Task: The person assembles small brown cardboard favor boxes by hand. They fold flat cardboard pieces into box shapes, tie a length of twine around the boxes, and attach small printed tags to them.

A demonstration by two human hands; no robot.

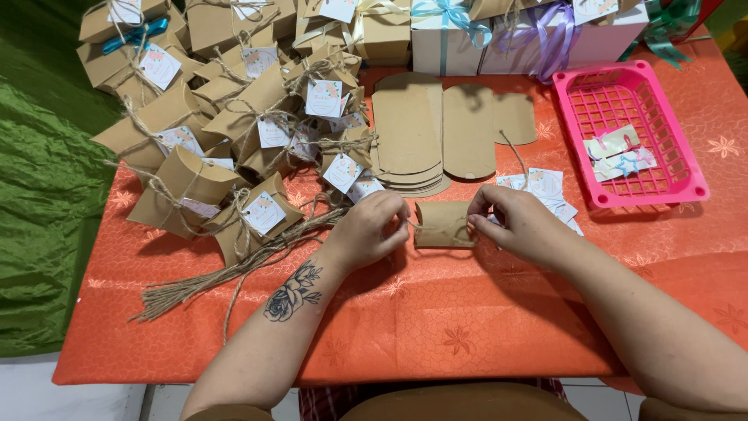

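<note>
Pinching twine (441, 228) ends w/ both hands, left hand (372, 228) & right hand (518, 222) fingers clamped on it, around box (442, 224) at mid-frame; light, crushable card, so probably hold by edges.

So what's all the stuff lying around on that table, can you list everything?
pillow box: one, brown, between both hands, twine around it
finished boxes: a pile, brown, tagged and tied, left of centre
flat box blanks: a stack, brown, centre back
twine bundle: one, tan, by the left forearm
loose tags: several, white, behind the right hand
basket: one, pink, right side, a few tags inside
ribboned boxes: several, white and brown, back edge
tablecloth: one, orange
green cloth: one, far left
left hand: pinching twine
right hand: pinching twine
</note>
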